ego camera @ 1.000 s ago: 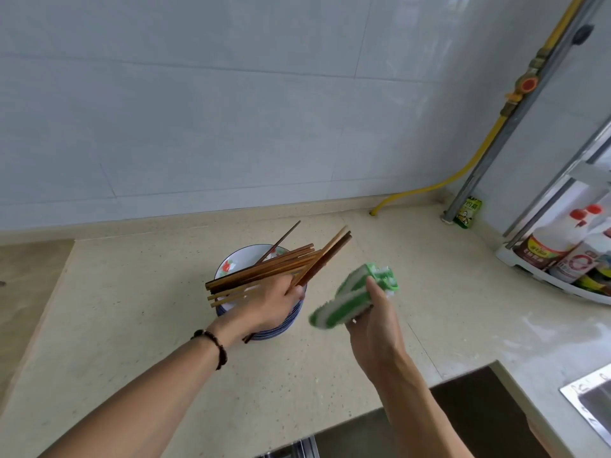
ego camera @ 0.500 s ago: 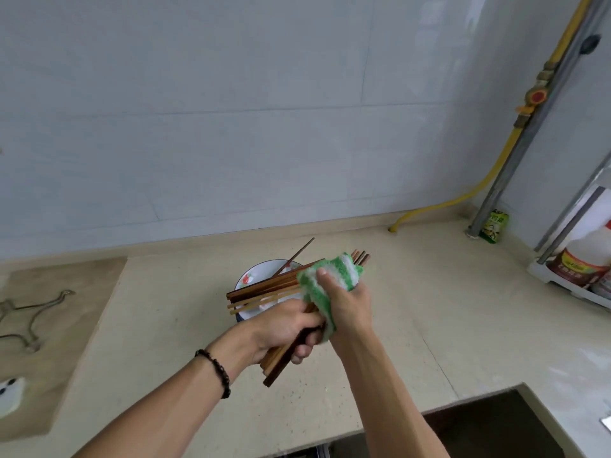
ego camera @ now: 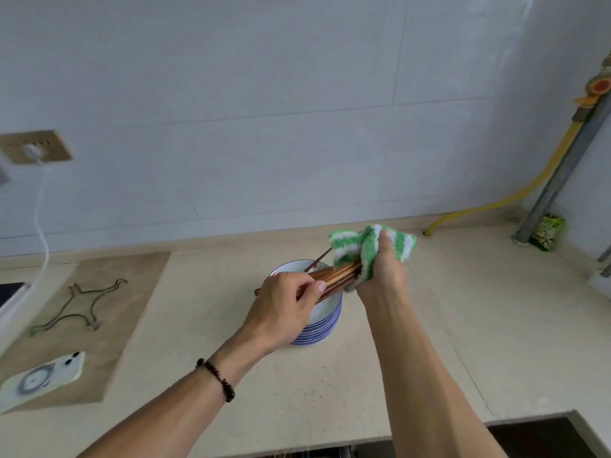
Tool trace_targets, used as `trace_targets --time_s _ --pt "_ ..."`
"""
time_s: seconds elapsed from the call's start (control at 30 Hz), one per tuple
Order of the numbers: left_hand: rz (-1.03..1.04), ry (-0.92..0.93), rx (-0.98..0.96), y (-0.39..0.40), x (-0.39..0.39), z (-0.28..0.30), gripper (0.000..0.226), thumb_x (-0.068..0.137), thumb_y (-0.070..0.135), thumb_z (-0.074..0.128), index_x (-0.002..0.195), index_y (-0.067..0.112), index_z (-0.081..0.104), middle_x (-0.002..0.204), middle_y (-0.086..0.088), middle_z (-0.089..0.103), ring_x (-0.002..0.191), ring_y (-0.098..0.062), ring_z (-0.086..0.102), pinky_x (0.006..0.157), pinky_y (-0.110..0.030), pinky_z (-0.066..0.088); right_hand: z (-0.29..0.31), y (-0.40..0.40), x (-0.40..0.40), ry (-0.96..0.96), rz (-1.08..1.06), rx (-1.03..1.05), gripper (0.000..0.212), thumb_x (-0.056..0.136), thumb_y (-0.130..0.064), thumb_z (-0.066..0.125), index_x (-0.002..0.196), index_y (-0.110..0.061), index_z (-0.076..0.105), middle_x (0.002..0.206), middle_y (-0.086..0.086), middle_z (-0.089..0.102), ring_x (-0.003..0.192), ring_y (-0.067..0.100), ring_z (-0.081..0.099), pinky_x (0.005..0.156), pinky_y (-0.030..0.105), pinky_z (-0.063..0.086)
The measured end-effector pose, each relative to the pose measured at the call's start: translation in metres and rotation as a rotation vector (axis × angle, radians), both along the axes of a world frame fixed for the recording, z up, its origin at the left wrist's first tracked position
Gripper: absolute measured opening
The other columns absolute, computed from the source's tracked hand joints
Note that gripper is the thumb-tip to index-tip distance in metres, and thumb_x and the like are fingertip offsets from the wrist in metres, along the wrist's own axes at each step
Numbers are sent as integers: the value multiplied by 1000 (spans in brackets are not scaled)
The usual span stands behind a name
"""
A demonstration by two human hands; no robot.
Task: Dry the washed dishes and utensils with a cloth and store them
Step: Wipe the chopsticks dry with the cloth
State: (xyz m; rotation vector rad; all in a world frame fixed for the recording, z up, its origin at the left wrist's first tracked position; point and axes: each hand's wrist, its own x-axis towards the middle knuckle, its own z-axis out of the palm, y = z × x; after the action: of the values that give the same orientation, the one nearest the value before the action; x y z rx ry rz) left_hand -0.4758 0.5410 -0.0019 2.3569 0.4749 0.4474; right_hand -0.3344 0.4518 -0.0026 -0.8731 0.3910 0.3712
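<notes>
My left hand (ego camera: 287, 302) grips one end of a bundle of brown wooden chopsticks (ego camera: 334, 276), held above a stack of blue-rimmed white bowls (ego camera: 322, 320) on the counter. My right hand (ego camera: 383, 269) holds a green-and-white striped cloth (ego camera: 360, 246) wrapped round the far end of the chopsticks, whose tips are hidden inside it. One thin dark stick (ego camera: 317, 259) pokes out from the bowl behind the bundle.
A beige countertop (ego camera: 429, 342) runs under the tiled wall. To the left lie a wire stand (ego camera: 79, 305), a white phone (ego camera: 43, 378) and a charger cable (ego camera: 41, 206). A yellow hose (ego camera: 529, 186), grey pipe and green packet (ego camera: 547, 231) stand at the back right. A dark sink edge (ego camera: 542, 438) is bottom right.
My right hand brought the cloth onto the chopsticks, closed it round them and slid it out to their far end. The view turned left, showing the phone and wall socket.
</notes>
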Motion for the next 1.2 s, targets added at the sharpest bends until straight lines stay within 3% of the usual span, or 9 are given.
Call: trace_targets --time_s 0.17,0.27,0.4,0.5,0.67,0.77,0.97,1.07,1.2 --pt "39 -44 35 10 7 5 45 98 30 59 56 17 49 49 -1 43 49 -14 35 52 -32 26 4 25 -14 -47 50 -115 21 97 -31 64 87 -13 60 81 3 67 67 16 67 57 28 56" --pt "-2 -33 28 26 -2 9 42 98 29 59 59 15 53 48 6 41 49 -12 36 50 -27 26 2 28 -7 -44 48 -72 20 93 -25 70 100 -8 64 95 10 70 81 25 69 72 37 58" --pt "-18 -50 58 34 -8 13 37 98 31 58 68 11 62 49 4 49 51 -15 42 53 -35 34 13 35 1 -38 -84 -69 21 99 -30 61 93 -10 57 86 13 65 71 27 65 57 32 53" --pt "-15 -110 58 38 -3 17 42 99 31 57 64 8 53 50 -3 45 51 -17 37 52 -36 31 18 54 -27 -61 -2 -115 33 102 -41 54 90 -11 59 82 15 67 73 30 67 64 36 57" --pt "-59 -75 58 63 -15 32 42 98 34 56 64 11 58 53 1 47 52 -16 40 52 -33 31 20 63 -3 -33 -62 -82 68 89 -63 54 112 1 61 111 35 66 89 48 68 72 59 57" --pt "-33 -114 27 62 -11 33 46 98 28 58 56 11 48 46 7 38 48 -11 33 49 -28 26 37 73 -48 -49 13 -108 48 98 -52 52 92 -6 61 88 22 72 71 33 69 61 38 57" --pt "-96 -98 24 83 -36 33 42 99 32 58 66 5 60 53 4 43 51 -10 35 50 -27 26 41 64 -27 -92 -58 -110 49 96 -47 58 109 -1 61 108 30 69 83 36 70 70 47 59" --pt "-87 -139 25 77 -33 37 43 99 33 57 64 8 59 54 -3 51 51 -13 39 53 -35 33 52 66 -43 -91 -97 -135 38 103 -43 50 86 -10 55 74 14 71 57 25 66 52 32 55" --pt "-90 -177 0 75 -34 42 44 99 30 57 63 5 56 51 -2 44 49 -12 34 52 -32 28 52 66 -74 -183 69 -127 37 105 -40 46 88 -9 58 66 10 67 58 21 67 64 35 54"
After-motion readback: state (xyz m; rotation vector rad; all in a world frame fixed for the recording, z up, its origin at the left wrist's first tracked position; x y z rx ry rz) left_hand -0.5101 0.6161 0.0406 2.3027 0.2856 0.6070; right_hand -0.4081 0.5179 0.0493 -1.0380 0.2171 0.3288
